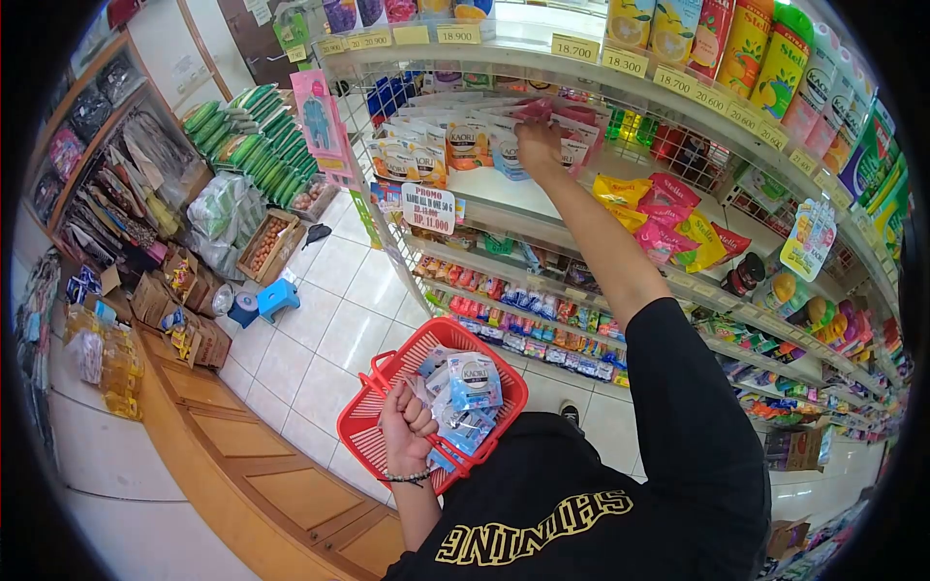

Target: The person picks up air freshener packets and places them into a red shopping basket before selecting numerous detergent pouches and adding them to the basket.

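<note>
As I watch through the head camera, the right hand (539, 145) is stretched up and away to the wire shelf (504, 198), its back turned to me and its fingers bent over the top of a row of packets (465, 145). These packets are small, flat sachets, white with orange or blue panels and a brand name in dark letters, standing upright and overlapping like filed cards. Right at the fingertips sits a pink packet (536, 109); the fingers touch it, but I cannot tell whether they grip it or only rest on it.

Down near the body, the left hand (407, 426) is a tight fist around the handle of a red basket (366, 426), a beaded bracelet (407, 477) on its wrist. This basket is plastic with slotted walls, and it hangs just beside the fist, toward the shelves. Inside it lies a loose heap of sachets (473, 381), white and pale blue, the top one face up with the same brand name.

Just below the right hand hangs a white promo sign (427, 207) with red lettering. To the right of that arm lie yellow and pink bags (668, 218), and above them stand bottles (765, 48). Well to the left of the left hand are a blue stool (278, 298) on the tiled floor and a wooden counter (271, 465).
</note>
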Demonstrator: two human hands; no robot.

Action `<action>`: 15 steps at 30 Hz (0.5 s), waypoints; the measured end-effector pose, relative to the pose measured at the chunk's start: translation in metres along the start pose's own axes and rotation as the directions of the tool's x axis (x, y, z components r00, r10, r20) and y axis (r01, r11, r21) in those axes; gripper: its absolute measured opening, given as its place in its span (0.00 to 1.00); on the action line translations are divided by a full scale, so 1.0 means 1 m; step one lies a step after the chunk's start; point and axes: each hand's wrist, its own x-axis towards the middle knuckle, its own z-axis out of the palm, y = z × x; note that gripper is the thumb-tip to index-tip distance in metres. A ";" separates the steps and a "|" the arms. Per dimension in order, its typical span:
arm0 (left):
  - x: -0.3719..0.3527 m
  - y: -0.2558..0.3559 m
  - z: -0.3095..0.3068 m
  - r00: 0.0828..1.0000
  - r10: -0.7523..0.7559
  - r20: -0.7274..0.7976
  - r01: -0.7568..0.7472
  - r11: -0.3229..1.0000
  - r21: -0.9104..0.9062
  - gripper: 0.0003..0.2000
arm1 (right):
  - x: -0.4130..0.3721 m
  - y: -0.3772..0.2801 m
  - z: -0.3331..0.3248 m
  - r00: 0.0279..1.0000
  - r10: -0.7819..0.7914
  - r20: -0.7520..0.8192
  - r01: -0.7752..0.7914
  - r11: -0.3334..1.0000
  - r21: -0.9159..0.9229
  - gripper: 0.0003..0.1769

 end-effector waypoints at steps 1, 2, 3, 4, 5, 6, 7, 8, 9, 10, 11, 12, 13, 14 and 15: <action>0.000 0.001 -0.001 1.000 0.004 0.012 -0.004 1.000 -0.002 0.24 | 0.000 -0.001 -0.004 1.000 0.003 -0.003 -0.003 1.000 -0.001 0.17; -0.001 0.001 -0.002 1.000 0.008 0.022 -0.007 1.000 -0.005 0.24 | -0.001 -0.002 -0.008 1.000 0.007 0.011 -0.008 0.995 0.103 0.17; -0.001 0.002 -0.002 1.000 0.006 0.022 -0.006 1.000 -0.004 0.24 | -0.003 -0.004 -0.010 1.000 0.009 0.026 -0.014 0.979 0.205 0.17; -0.001 0.002 -0.002 1.000 0.015 -0.006 -0.015 1.000 0.009 0.24 | -0.005 -0.007 -0.013 1.000 0.010 0.026 -0.015 0.979 0.203 0.17; -0.002 0.003 -0.002 0.999 0.023 -0.035 -0.023 1.000 0.022 0.24 | -0.007 -0.009 -0.006 0.999 -0.020 0.047 0.008 0.970 0.243 0.18; -0.002 0.003 -0.004 0.999 0.022 -0.035 -0.021 1.000 0.021 0.24 | -0.008 -0.011 0.004 0.997 -0.052 0.065 0.032 0.959 0.283 0.19; 0.000 0.003 -0.005 0.997 0.029 -0.064 -0.028 0.999 0.019 0.24 | -0.006 -0.014 0.012 0.999 -0.003 0.046 -0.012 0.944 0.331 0.20; 0.000 0.004 -0.006 0.995 0.037 -0.094 -0.036 0.999 0.019 0.24 | -0.006 -0.016 0.007 0.999 0.000 0.043 -0.015 0.944 0.331 0.20; 0.000 0.005 -0.006 0.993 0.035 -0.114 -0.033 0.999 0.019 0.24 | -0.006 -0.018 0.002 0.987 0.098 0.131 -0.150 0.861 0.486 0.24; 0.001 0.005 -0.006 0.993 0.037 -0.109 -0.035 0.999 0.022 0.24 | -0.003 -0.020 -0.004 0.957 0.174 0.231 -0.282 0.738 0.613 0.28; 0.001 0.006 -0.008 0.995 0.046 -0.087 -0.045 0.999 0.016 0.24 | 0.000 -0.020 -0.005 0.934 0.236 0.269 -0.355 0.708 0.611 0.38; 0.000 0.006 -0.010 0.996 0.052 -0.070 -0.052 0.999 0.010 0.24 | 0.001 -0.020 -0.004 0.932 0.239 0.273 -0.360 0.705 0.611 0.38; 0.001 0.007 -0.014 0.996 0.047 -0.074 -0.048 0.999 -0.007 0.24 | 0.003 -0.019 -0.003 0.917 0.205 0.343 -0.387 0.670 0.633 0.40; 0.000 0.008 -0.016 0.996 0.044 -0.081 -0.045 0.999 -0.003 0.24 | 0.004 -0.019 0.000 0.897 0.166 0.411 -0.416 0.634 0.652 0.41; 0.000 0.009 -0.018 0.996 0.046 -0.077 -0.046 0.999 0.003 0.24 | 0.006 -0.018 0.019 0.894 0.168 0.415 -0.421 0.629 0.653 0.41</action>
